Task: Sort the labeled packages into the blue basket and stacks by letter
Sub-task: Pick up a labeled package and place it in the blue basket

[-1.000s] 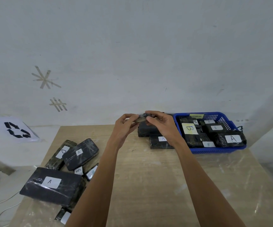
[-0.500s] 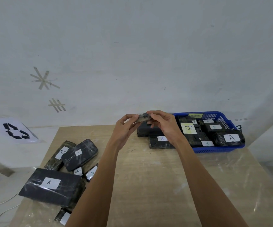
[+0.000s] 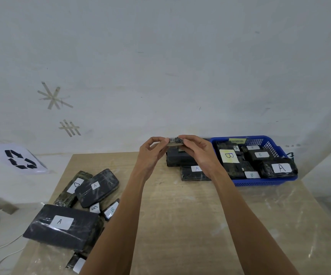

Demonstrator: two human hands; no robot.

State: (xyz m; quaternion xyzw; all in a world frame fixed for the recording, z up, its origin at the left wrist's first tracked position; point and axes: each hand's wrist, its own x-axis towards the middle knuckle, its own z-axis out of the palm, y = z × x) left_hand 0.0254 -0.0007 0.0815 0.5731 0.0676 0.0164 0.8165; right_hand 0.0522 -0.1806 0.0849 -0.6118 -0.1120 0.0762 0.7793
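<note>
The left grip (image 3: 153, 153) and right grip (image 3: 198, 153) pinch a small package (image 3: 175, 141) by its ends, raised above the counter (image 3: 180, 215) beside the blue basket (image 3: 260, 183), probably to read its letter before sorting.

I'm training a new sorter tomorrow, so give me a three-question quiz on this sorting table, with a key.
1. True or false: the left hand and the right hand both pinch the small package above the table.
2. The yellow label in the blue basket reads: a) A, b) B, c) D.
3. Fill in: the largest package, at the table's near left, is labelled ___.
Key: 1 true; 2 b; 3 A.
</note>
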